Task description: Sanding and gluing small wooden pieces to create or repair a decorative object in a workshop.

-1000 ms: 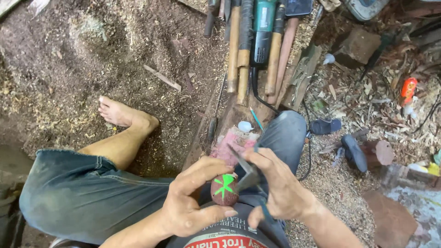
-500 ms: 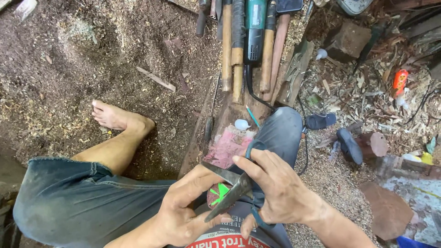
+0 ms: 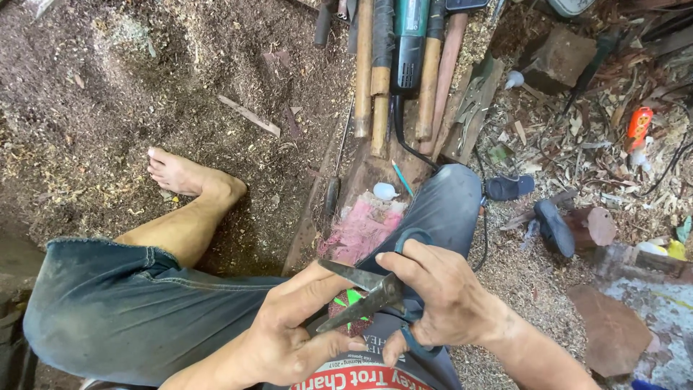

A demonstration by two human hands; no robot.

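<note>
Dull grey metal scissors (image 3: pixel 364 295) with blue plastic handles. Matt dark reddish ball (image 3: pixel 345 312), green-marked. At 12 o'clock: smooth wooden tool handles (image 3: pixel 379 79), glossy green plastic power tool (image 3: pixel 410 40). Rough sawdust floor (image 3: pixel 108 87). Fuzzy pink cloth (image 3: pixel 361 230).

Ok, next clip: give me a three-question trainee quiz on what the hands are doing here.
1. True or false: the scissors' blades are open.
2. Which hand has its fingers through the blue scissor handles? A) left hand B) right hand C) neither
3. What colour is the marking on the small dark round piece held beneath the blades?

Key:
1. True; the blades are crossed apart.
2. B
3. Bright green.
</note>
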